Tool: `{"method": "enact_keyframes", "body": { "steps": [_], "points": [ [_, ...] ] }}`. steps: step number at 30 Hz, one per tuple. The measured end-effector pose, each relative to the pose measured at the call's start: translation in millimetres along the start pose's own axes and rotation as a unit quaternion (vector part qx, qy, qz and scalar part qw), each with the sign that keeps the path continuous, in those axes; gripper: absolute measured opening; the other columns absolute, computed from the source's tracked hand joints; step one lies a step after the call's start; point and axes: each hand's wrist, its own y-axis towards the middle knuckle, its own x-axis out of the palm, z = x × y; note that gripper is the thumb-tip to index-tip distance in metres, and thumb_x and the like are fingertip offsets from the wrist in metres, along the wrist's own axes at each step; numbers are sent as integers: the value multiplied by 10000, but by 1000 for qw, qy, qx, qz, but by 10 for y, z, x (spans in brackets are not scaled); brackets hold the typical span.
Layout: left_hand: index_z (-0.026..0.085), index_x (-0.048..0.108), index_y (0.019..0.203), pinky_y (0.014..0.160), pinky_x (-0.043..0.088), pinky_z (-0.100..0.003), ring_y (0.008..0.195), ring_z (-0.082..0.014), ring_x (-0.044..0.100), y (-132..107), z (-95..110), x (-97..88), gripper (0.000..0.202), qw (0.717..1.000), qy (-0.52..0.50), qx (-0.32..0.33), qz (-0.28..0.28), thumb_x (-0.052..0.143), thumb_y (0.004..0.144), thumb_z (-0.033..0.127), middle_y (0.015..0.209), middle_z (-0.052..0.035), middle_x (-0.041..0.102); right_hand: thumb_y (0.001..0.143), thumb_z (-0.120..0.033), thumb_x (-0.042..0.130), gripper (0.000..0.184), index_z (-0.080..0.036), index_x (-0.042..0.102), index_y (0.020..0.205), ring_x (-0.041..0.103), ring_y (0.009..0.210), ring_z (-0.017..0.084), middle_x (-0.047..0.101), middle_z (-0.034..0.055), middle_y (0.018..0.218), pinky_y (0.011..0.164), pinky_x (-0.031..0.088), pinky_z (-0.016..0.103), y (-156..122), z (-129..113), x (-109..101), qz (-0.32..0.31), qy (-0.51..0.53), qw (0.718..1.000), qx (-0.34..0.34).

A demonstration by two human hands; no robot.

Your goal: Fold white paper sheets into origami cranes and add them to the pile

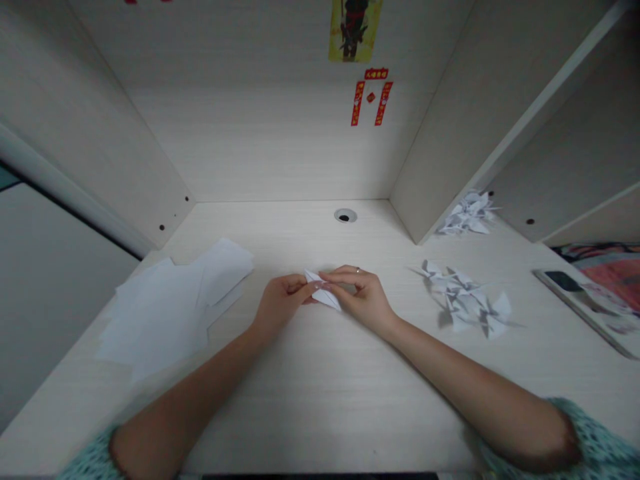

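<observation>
Folded white paper sits between the left hand and right hand. Left of the hands lie plain white sheets; right of them, white paper cranes with grey shading. The desk is pale cream with faint wood grain. Sleeves are pale green, dark-speckled. Far ahead hang red-and-gold paper strips.

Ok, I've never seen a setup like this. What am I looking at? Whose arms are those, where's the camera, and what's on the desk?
There's no machine here: these are a person's bare arms, seen from one camera worn on their head, looking down. The left hand and right hand both hold a narrow folded white paper. On the pale wood desk, loose white paper sheets lie to the left. Folded paper cranes lie to the right, with a further heap beyond.
</observation>
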Motion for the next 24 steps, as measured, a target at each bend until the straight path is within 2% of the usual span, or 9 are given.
{"method": "enact_keyframes", "body": {
  "steps": [3, 7, 10, 13, 17, 24],
  "points": [
    [156, 698, 679, 666, 491, -228, 649, -134, 620, -15, 26, 13, 314, 1000, -10, -4, 14, 718, 666, 469, 685, -14, 691, 779, -306, 680, 187, -235, 750, 936, 656, 803, 175, 727, 67, 874, 747, 510, 304, -3, -6, 19, 1, 6, 1000, 8],
    [151, 657, 616, 673, 494, -214, 645, -115, 597, -24, 37, 21, 323, 999, -28, 15, 26, 701, 690, 462, 633, 7, 643, 713, -379, 727, 352, -185, 724, 1007, 637, 712, 157, 718, 61, 815, 681, 492, 276, -5, 13, 50, 30, 67, 990, 118],
    [147, 665, 631, 686, 513, -222, 669, -120, 597, -27, 32, 20, 322, 999, -24, 13, 44, 696, 692, 462, 646, 4, 630, 728, -455, 688, 332, -139, 743, 811, 547, 557, 118, 667, 36, 647, 535, 410, 238, -11, 26, 48, -15, 58, 983, 172],
    [148, 671, 637, 618, 518, -211, 637, -114, 574, -27, 24, 22, 326, 998, -18, 13, 51, 690, 692, 468, 642, 3, 616, 728, -481, 676, 353, -133, 716, 688, 442, 492, 92, 580, 1, 539, 486, 332, 232, -16, 37, 36, -35, 39, 984, 173],
    [150, 656, 597, 503, 474, -177, 561, -90, 519, -19, 9, 31, 320, 998, -26, 20, 54, 698, 683, 455, 600, 13, 585, 711, -480, 689, 345, -135, 694, 702, 421, 508, 89, 555, -11, 553, 495, 313, 230, -14, 30, 35, -37, 50, 982, 178],
    [166, 723, 724, 557, 488, -201, 616, -119, 583, -13, -18, 45, 285, 997, 2, 48, 68, 673, 714, 446, 699, -13, 675, 777, -501, 607, 443, -138, 575, 525, 327, 467, 63, 412, -47, 470, 462, 236, 229, -16, -32, 46, -114, 49, 972, 201]
  ]
}}
